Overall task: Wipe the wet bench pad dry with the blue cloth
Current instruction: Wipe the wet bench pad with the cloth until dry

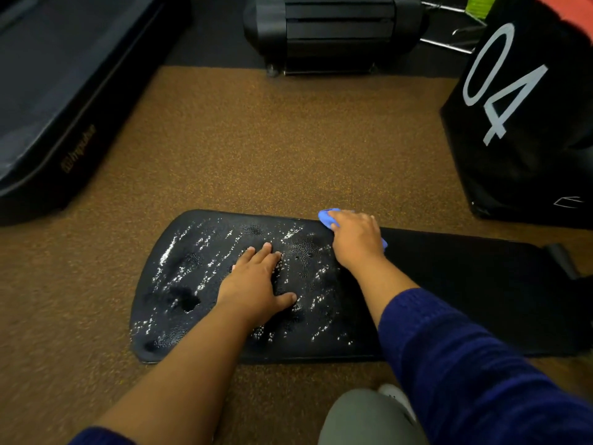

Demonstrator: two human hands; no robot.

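A black bench pad (192, 277) lies low in front of me, its left section glistening with water droplets and streaks. My left hand (256, 281) rests flat on the wet pad near its middle, fingers spread, holding nothing. My right hand (356, 240) presses the blue cloth (327, 217) onto the pad's far edge; most of the cloth is hidden under the palm, with a bit peeking out on each side. The pad's right section (465, 284) looks matte and dark.
Brown speckled floor (256, 139) surrounds the pad. A dark padded mat (57, 91) lies at the left, black equipment (333, 30) at the back, and a black box marked 04 (526, 107) at the right. My knee (369, 419) is at the bottom.
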